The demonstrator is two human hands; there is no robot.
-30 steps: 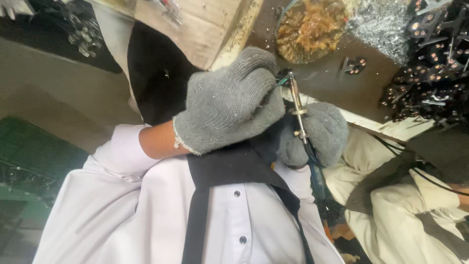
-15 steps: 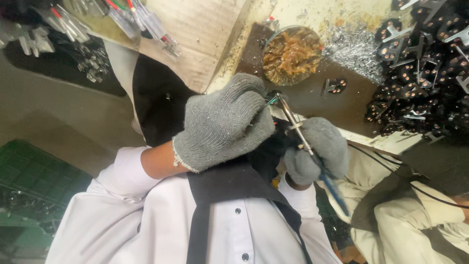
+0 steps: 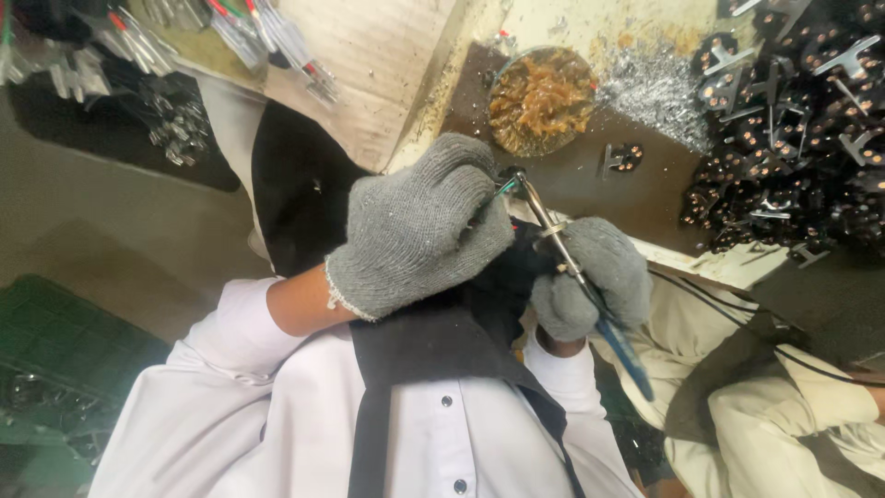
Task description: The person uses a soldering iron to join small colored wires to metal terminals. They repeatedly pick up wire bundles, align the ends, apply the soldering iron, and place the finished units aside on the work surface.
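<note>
Now gloved right hand (image 3: 595, 277) gripping blue-handled pliers (image 3: 576, 267), left hand (image 3: 419, 231) fisted at tip

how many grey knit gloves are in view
2. One is on the left hand, closed around the upper end of the metal hand tool; the other is on the right hand, gripping the tool above its blue handle.

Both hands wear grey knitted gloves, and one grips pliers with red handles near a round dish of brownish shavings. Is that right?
Not quite. In the head view the pliers have blue handles, not red. Both hands do wear grey knitted gloves, and the round dish of brownish shavings sits just beyond them.
</note>
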